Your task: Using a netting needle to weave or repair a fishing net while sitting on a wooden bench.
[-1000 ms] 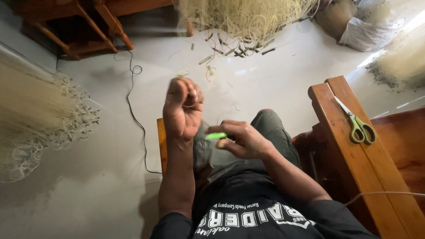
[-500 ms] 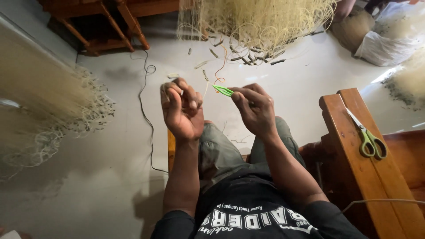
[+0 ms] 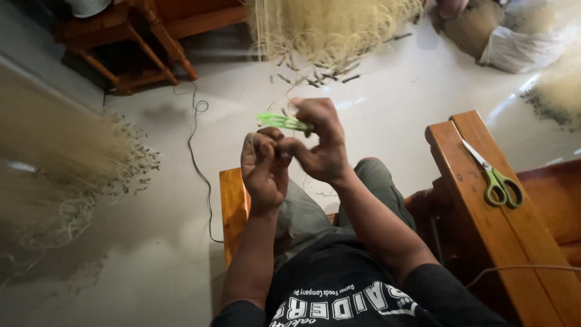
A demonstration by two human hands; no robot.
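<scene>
Right hand (image 3: 324,142) gripping green snips (image 3: 281,121); left hand (image 3: 263,166) pinching thin fibre, barely visible, touching right. Fibre bundles (image 3: 330,27) hanging, uncut; trimmings littering floor (image 3: 387,103). Scissors (image 3: 493,175) lying idle on bench (image 3: 478,206).

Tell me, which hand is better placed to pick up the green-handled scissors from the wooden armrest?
Probably the left hand: the right hand holds a small green tool, though the scissors lie on the right side.

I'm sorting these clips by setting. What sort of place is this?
Probably a home craft workshop for fibre work: pale fibre bundles hang over the floor, green-handled scissors lie on a wooden bench.
</scene>
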